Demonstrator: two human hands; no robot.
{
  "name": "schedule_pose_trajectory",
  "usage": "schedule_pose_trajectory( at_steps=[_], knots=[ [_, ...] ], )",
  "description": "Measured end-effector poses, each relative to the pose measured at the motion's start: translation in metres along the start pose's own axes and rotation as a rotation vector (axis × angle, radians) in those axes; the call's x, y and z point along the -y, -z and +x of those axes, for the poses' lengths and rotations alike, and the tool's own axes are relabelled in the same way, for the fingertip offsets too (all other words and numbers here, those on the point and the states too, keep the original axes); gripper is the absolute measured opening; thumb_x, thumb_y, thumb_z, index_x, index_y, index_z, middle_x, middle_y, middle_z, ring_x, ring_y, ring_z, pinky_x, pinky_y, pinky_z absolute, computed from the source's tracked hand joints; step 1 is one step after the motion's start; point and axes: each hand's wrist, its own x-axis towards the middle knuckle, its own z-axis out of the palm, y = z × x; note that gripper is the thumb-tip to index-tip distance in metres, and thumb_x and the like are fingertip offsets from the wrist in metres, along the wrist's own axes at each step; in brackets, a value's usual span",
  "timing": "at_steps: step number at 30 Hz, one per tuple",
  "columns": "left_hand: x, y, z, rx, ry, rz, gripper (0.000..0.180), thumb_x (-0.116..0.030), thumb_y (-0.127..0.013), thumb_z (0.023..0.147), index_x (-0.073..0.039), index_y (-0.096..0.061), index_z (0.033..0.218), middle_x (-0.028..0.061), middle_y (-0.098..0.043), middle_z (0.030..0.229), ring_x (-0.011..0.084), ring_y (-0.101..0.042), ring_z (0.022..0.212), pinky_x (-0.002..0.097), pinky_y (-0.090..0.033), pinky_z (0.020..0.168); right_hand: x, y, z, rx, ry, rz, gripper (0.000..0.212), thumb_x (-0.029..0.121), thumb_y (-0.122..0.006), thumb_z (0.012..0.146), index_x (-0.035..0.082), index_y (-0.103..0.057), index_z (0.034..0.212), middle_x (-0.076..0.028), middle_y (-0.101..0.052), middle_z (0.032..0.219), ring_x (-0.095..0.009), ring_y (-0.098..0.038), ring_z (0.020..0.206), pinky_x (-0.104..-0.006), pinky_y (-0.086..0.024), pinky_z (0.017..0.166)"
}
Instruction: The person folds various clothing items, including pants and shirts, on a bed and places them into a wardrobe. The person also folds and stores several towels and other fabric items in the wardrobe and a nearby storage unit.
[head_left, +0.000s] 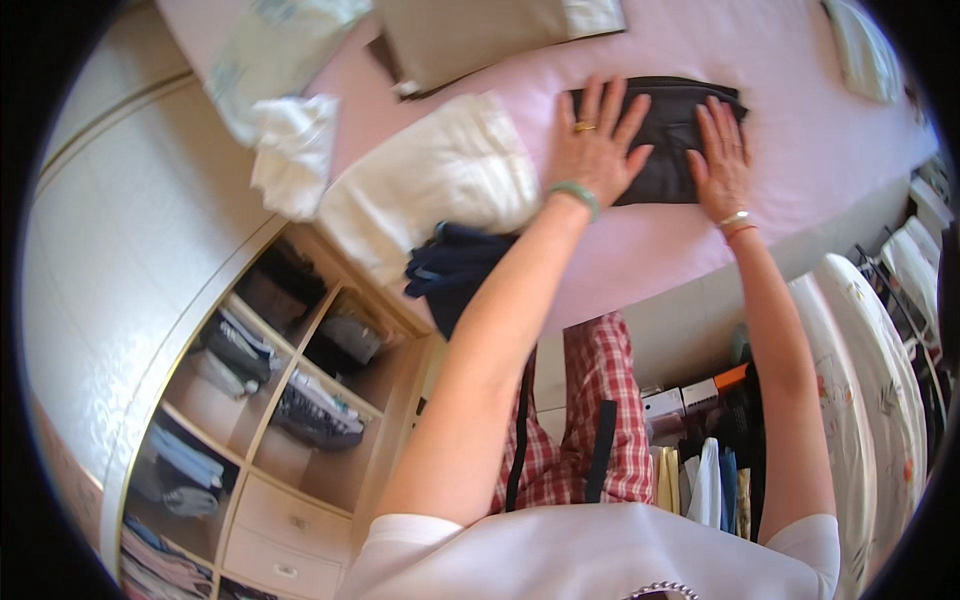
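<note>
A folded black garment [660, 135] lies flat on the pink bed sheet [650, 235]. My left hand [597, 145] rests on its left side with the fingers spread. Along its right edge my right hand [723, 160] lies flat, fingers stretched out. Neither hand grips the cloth. Left of the black garment is a cream folded garment [440, 175]. A dark navy piece of clothing [455, 265] lies at the bed's near edge, partly hidden behind my left forearm.
A brown folded cloth [470, 40] and a crumpled white cloth [295, 150] lie farther back and left. An open wardrobe with clothes in its compartments [285, 385] stands at the left. Boxes, books and a floral white padded panel [850, 340] fill the lower right.
</note>
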Motion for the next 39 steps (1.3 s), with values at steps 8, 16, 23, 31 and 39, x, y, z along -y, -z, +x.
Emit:
schedule_pose_trajectory(
  at_steps=[8, 16, 23, 31, 39],
  knots=[
    [0.065, 0.101, -0.038, -0.397, 0.281, -0.696, 0.042, -0.010, -0.065, 0.083, -0.005, -0.053, 0.123, 0.0160, -0.049, 0.131, 0.0309, -0.045, 0.124, 0.0427, -0.035, 0.104, 0.056, 0.051, 0.000, -0.161, -0.056, 0.148, 0.038, 0.017, -0.052, 0.095, 0.010, -0.051, 0.132, -0.006, -0.045, 0.142, -0.024, -0.039, 0.133, -0.0374, -0.028, 0.109],
    [0.292, 0.169, -0.106, -0.556, 0.962, 0.027, 0.089, -0.030, -0.082, 0.068, -0.002, -0.036, 0.139, 0.0206, -0.035, 0.145, 0.0331, -0.035, 0.134, 0.0409, -0.031, 0.109, 0.221, 0.043, 0.043, 0.118, -0.071, 1.059, 0.020, 0.007, -0.055, 0.093, 0.002, -0.064, 0.110, -0.012, -0.068, 0.102, -0.018, -0.064, 0.086, -0.0269, -0.049, 0.077],
    [0.333, 0.189, -0.113, -0.288, 1.091, -0.851, 0.078, -0.032, -0.084, 0.068, 0.006, -0.048, 0.126, 0.0194, -0.057, 0.121, 0.0227, -0.059, 0.105, 0.0337, -0.048, 0.088, 0.293, 0.022, 0.069, 0.462, -0.287, 1.487, 0.034, 0.024, -0.056, 0.095, 0.000, -0.061, 0.118, -0.009, -0.067, 0.105, -0.014, -0.061, 0.091, -0.0269, -0.050, 0.082],
    [0.207, 0.223, -0.117, -0.436, 0.308, -0.199, 0.031, -0.010, -0.075, 0.073, -0.013, -0.066, 0.102, 0.0066, -0.062, 0.086, 0.0213, -0.061, 0.079, 0.0318, -0.050, 0.068, 0.346, -0.004, 0.083, 0.511, -0.648, 1.821, 0.076, 0.056, -0.050, 0.092, 0.003, -0.034, 0.142, -0.011, -0.048, 0.137, -0.021, -0.045, 0.126, -0.0346, -0.043, 0.097],
    [0.083, 0.262, -0.207, -0.152, 0.098, -0.411, 0.046, -0.011, -0.070, 0.079, -0.009, -0.057, 0.122, 0.0074, -0.056, 0.112, 0.0209, -0.058, 0.091, 0.0309, -0.049, 0.075, 0.343, 0.045, 0.046, 0.705, -0.719, 2.149, 0.031, 0.010, -0.058, 0.088, -0.001, -0.055, 0.116, -0.009, -0.064, 0.105, -0.019, -0.064, 0.095, -0.0329, -0.054, 0.081]
  ],
)
